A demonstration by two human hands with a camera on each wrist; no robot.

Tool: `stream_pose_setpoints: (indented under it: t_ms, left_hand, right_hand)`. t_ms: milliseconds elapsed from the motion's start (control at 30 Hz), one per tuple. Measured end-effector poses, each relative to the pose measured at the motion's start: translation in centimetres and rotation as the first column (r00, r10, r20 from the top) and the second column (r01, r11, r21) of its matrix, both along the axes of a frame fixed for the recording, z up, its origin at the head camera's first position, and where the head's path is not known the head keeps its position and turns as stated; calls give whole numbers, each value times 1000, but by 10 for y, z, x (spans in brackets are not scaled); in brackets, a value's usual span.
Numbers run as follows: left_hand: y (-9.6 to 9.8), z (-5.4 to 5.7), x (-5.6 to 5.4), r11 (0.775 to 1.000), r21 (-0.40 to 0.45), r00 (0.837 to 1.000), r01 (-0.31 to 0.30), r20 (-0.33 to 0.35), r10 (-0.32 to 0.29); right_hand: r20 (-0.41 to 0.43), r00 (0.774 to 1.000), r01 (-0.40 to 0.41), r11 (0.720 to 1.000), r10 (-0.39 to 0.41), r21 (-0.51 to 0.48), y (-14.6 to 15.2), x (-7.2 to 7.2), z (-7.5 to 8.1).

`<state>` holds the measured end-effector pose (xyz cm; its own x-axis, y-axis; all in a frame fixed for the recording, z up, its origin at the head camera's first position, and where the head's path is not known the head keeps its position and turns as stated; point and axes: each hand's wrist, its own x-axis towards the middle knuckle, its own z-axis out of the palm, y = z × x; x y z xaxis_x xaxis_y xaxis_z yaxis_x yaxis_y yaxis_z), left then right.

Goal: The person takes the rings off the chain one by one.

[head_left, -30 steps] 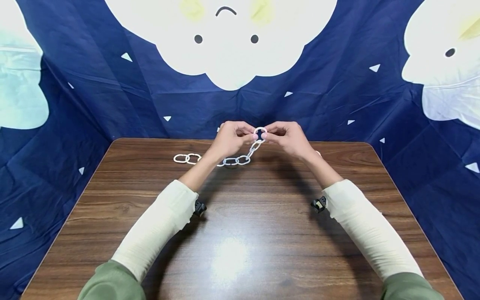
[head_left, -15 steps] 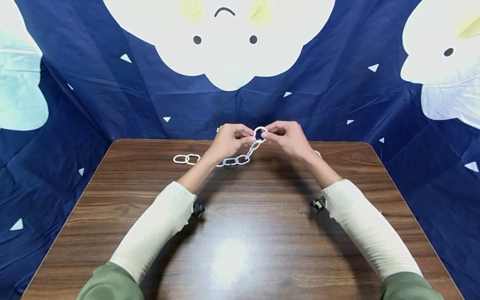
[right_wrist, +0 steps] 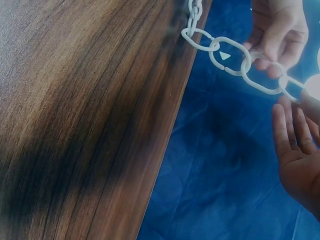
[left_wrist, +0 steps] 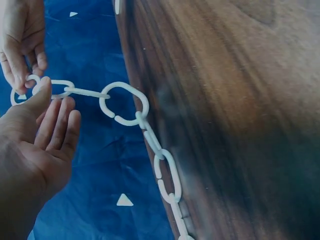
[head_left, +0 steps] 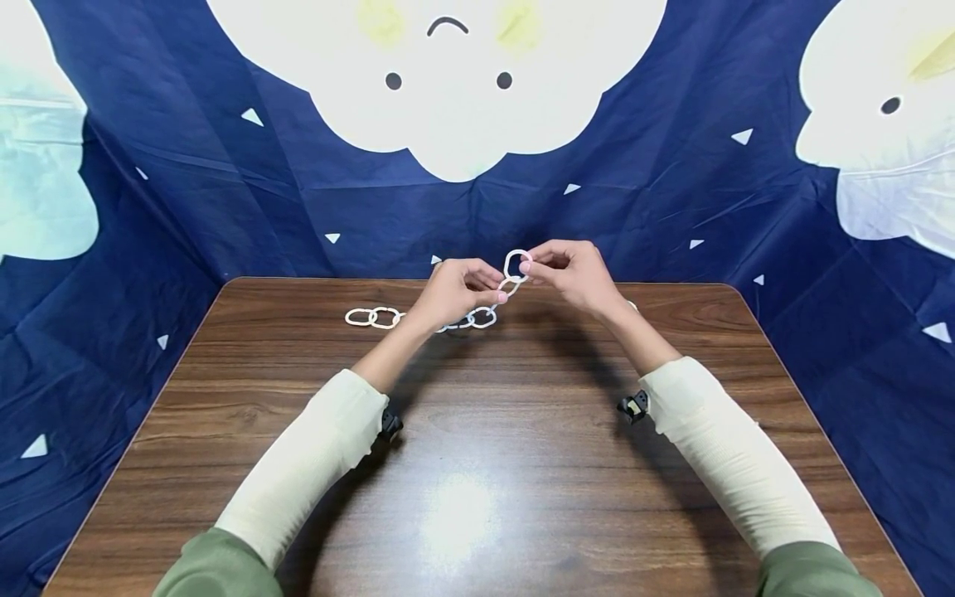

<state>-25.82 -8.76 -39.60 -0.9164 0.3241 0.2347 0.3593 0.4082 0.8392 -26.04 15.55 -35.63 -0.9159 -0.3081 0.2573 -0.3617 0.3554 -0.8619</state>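
A white plastic chain point(head_left: 482, 317) of open-gap oval links runs along the table's far edge, its right end lifted. My right hand point(head_left: 570, 269) pinches the raised end link point(head_left: 509, 264) between thumb and fingertips. Just lower, my left hand point(head_left: 458, 290) has its thumb and fingers at the second link point(head_left: 511, 288), which shows between the two hands. In the left wrist view, the thumb of my left hand point(left_wrist: 37, 150) lies across a link. Part of the chain passes behind my left wrist in the head view.
A brown wood-grain table point(head_left: 477, 431) spans the view, with a bright glare patch near its front. Close behind its far edge hangs a dark blue cloth point(head_left: 358, 207) with white clouds and triangles. A small white piece point(head_left: 632, 305) shows behind my right wrist.
My left hand has moved down and slightly left from the end link to the link below it. The right hand keeps its hold on the end link, nearly still.
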Motion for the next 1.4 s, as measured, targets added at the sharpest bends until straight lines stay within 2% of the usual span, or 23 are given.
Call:
stream_pose_setpoints:
  t_ms: [167, 367, 733, 933, 1233, 1400]
  left_hand:
    - [0, -7, 0, 998, -68, 1000, -17, -25, 15]
    - [-1, -13, 0, 995, -97, 999, -35, -38, 31]
    - [-2, -11, 0, 996, -74, 998, -48, -43, 45]
    - [0, -8, 3, 998, -39, 999, -41, -33, 40]
    - [2, -8, 2, 999, -32, 996, -44, -73, 42]
    - [2, -9, 0, 998, -24, 995, -51, -89, 49]
  right_hand:
    - [1, 1000, 14, 1000, -14, 7, 2, 0, 0]
    - [11, 1000, 18, 999, -18, -27, 3, 0, -1]
    - [11, 1000, 18, 1000, -17, -18, 6, -2, -6]
    - [0, 1000, 9, 1000, -9, 26, 4, -3, -7]
    - [-18, 1000, 18, 998, -16, 68, 0, -2, -8]
    - [-64, 997, 44, 989, -35, 142, -3, -3, -9]
